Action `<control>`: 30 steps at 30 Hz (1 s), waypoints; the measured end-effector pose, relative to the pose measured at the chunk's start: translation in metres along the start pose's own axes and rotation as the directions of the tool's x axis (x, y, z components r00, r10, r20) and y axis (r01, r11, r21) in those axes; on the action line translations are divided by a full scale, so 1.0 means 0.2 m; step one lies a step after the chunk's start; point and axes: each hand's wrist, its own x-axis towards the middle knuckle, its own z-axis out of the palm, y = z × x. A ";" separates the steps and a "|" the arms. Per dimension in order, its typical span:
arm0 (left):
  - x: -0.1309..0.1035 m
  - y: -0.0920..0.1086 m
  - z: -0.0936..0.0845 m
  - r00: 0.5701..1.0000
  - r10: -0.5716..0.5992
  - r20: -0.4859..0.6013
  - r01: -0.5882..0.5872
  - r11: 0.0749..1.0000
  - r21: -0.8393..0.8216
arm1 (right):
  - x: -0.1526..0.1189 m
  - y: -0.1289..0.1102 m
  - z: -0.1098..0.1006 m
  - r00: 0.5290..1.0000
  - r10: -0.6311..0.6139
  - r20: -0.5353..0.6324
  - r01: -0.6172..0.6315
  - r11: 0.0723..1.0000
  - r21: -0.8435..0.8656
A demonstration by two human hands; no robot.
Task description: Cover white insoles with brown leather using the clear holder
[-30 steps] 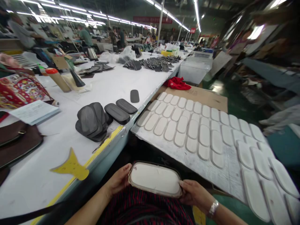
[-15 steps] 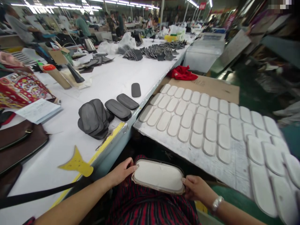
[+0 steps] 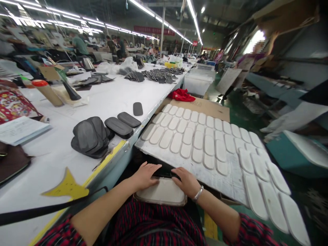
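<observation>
A white oblong panel (image 3: 162, 193) with rounded ends and a dark rim lies across my lap, its pale face up. My left hand (image 3: 146, 176) rests over its far left edge, fingers stretched out and the thumb on the pale face. Over the far right corner is my right hand (image 3: 187, 181), also with fingers extended, a silver bracelet at the wrist. The panel's far edge is partly hidden by both hands. To my right, rows of similar white oblong pieces (image 3: 176, 142) cover a low board (image 3: 235, 177), some overlapping.
The white table (image 3: 110, 97) at left bears a pile of dark oblong pieces (image 3: 89, 136), a yellow fishtail-shaped piece (image 3: 68, 186) and a black strap (image 3: 38, 213). Red cloth (image 3: 182, 95) lies on cardboard (image 3: 215, 111) beyond the board. A person (image 3: 252, 58) stands far right.
My hands have gone from pinching the panel's two ends to lying open over its far edge, closer together. The view has tilted up and turned right.
</observation>
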 end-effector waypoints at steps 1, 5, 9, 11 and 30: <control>0.04 0.01 -0.01 0.998 -0.012 0.070 0.012 1.000 0.011 | 0.03 -0.01 0.01 0.999 -0.036 0.040 0.038 0.998 -0.044; 0.10 0.02 -0.01 0.985 -0.043 0.166 0.034 0.998 0.052 | 0.06 0.00 0.04 0.993 -0.087 0.086 0.095 0.990 -0.101; 0.06 0.01 0.01 0.992 0.017 0.128 -0.021 0.999 0.031 | 0.01 0.03 0.07 0.988 -0.155 0.018 0.156 0.982 -0.109; 0.03 0.02 0.03 0.992 0.045 0.114 -0.049 0.998 0.028 | -0.01 0.04 0.08 0.972 -0.231 -0.034 0.225 0.967 -0.123; -0.03 0.01 -0.03 0.983 0.128 0.131 -0.114 0.987 -0.109 | -0.01 -0.14 0.03 0.882 -0.332 0.336 0.465 0.729 -0.501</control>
